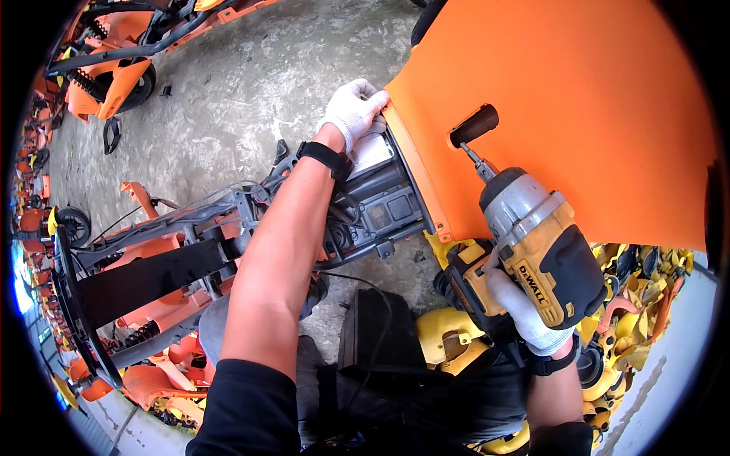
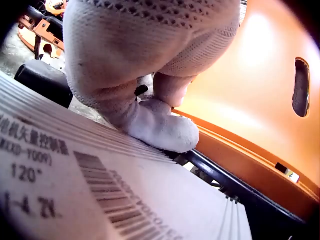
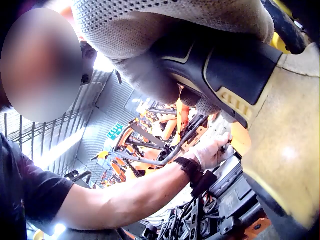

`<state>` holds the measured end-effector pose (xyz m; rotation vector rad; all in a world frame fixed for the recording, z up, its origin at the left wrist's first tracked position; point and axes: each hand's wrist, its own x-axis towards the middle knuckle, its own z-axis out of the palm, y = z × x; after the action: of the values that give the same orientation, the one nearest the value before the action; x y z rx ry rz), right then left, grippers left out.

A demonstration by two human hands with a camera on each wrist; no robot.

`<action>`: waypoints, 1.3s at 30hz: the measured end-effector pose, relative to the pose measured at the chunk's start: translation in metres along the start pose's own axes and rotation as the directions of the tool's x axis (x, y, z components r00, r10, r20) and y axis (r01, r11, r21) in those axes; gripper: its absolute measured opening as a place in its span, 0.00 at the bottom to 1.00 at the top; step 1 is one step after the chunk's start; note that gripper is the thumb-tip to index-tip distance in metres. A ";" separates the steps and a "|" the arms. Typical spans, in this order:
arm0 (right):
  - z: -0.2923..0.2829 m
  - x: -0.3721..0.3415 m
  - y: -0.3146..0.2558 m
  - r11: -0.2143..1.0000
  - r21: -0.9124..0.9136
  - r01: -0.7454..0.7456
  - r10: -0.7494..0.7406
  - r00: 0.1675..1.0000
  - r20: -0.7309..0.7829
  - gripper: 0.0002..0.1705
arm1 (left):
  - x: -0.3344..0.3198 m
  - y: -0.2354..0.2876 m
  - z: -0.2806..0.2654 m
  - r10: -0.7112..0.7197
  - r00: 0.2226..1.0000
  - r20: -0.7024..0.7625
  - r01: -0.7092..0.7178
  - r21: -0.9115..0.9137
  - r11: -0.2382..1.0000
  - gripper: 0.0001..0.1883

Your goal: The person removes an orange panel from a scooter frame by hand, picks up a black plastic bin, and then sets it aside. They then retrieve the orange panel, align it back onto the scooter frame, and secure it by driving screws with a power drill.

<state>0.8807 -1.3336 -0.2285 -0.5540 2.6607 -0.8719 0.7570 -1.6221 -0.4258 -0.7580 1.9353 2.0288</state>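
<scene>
My right hand (image 1: 525, 300), in a white knit glove, grips a yellow-and-black DeWALT cordless impact wrench (image 1: 530, 213) by its handle. The tool's slim bit (image 1: 479, 163) points at a dark oblong slot (image 1: 473, 126) in a large orange panel (image 1: 578, 91), overlapping its lower end in the head view. At the panel's near corner my gloved left hand (image 1: 353, 114) pinches the edge, a bare fingertip (image 2: 169, 91) showing in the left wrist view. Beneath that hand lies a white ribbed box (image 2: 145, 192) with printed label and barcode, beside the black frame.
A vehicle frame with a black plate (image 1: 152, 281) and cables extends leftward. Yellow plastic parts (image 1: 445, 338) lie below the tool. Another orange vehicle (image 1: 114, 83) stands on the concrete floor (image 1: 251, 83) at upper left. A black box (image 1: 380, 330) sits near my legs.
</scene>
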 end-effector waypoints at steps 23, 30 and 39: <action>-0.002 0.024 -0.026 0.987 -0.139 0.084 -0.112 0.971 -0.211 0.12 | 0.011 -0.007 -0.003 0.081 0.997 -0.014 -0.080 0.048 0.996 0.09; 0.001 0.017 -0.017 0.985 -0.168 0.030 -0.064 0.977 -0.202 0.12 | 0.007 -0.004 0.000 0.073 0.997 -0.041 -0.069 0.085 0.994 0.10; 0.001 0.017 -0.017 0.999 -0.040 -0.028 0.019 0.974 -0.224 0.13 | 0.008 -0.007 0.005 0.100 0.990 -0.104 -0.078 0.195 0.978 0.11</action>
<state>0.8704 -1.3546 -0.2212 -0.4571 2.8878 -0.9213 0.7526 -1.6183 -0.4358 -0.7677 2.2264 1.8496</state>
